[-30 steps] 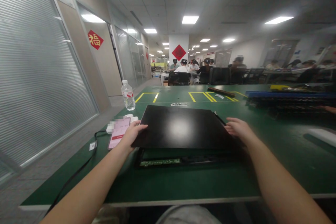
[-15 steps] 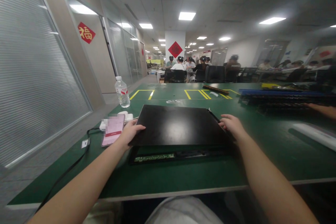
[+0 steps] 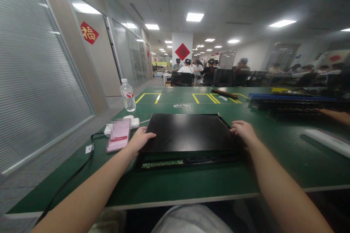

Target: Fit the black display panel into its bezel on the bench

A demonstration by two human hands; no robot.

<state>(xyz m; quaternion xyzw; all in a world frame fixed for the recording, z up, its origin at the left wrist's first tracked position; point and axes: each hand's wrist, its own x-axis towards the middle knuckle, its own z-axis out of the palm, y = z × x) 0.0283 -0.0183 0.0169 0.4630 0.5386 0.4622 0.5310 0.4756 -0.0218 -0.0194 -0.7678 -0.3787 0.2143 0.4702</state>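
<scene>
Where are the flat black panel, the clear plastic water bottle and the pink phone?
flat black panel (image 3: pixel 188 133), head view, top face
clear plastic water bottle (image 3: pixel 128 97), head view, label
pink phone (image 3: pixel 119 135), head view, screen

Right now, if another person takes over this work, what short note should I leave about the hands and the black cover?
Left hand: grips the left edge of the black cover.
Right hand: grips its right edge.
Cover: lies nearly flat over the black base on the green table; the front gap is open and shows a green strip inside.
Nearby: phone beside the left hand, water bottle further back.
Done: cover placed over the base. Left: it seems not yet fully closed at the front.
</scene>
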